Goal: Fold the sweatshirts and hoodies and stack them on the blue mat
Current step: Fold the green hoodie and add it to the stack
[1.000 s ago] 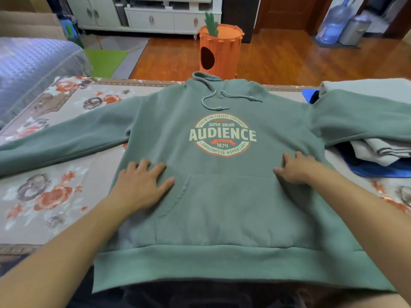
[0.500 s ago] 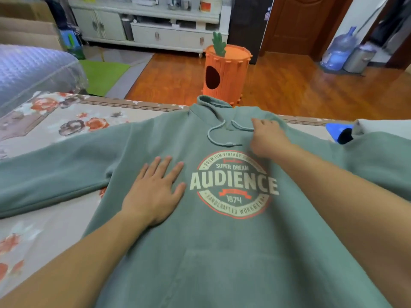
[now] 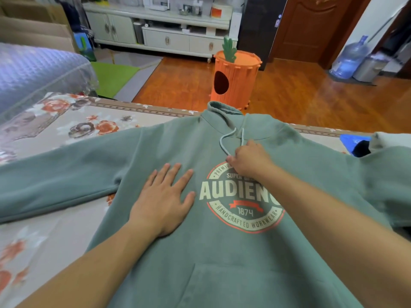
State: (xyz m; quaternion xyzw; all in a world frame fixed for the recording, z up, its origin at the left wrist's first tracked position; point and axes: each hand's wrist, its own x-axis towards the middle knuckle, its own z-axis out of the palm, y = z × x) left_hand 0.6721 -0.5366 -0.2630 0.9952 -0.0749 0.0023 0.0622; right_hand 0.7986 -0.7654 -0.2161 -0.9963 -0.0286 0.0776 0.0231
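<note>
The green hoodie (image 3: 222, 252) lies face up and spread flat on the flowered cover (image 3: 55, 121), its hood reaching the far edge and its sleeves stretched toward the left and right edges. The right hand (image 3: 249, 160) sits just below the neckline with its fingers curled around the drawstring (image 3: 223, 143), pinching it against the chest print. The left hand (image 3: 164, 201) rests flat, fingers straight and spread, on the chest beside the print. The step in hand looks like tidying the cords before folding: lay both drawstring ends straight down the chest so they make no lump, while the flat palm keeps the fabric from dragging. A corner of the blue mat (image 3: 351, 141) shows at the right edge, with pale folded cloth (image 3: 391, 138) on it.
</note>
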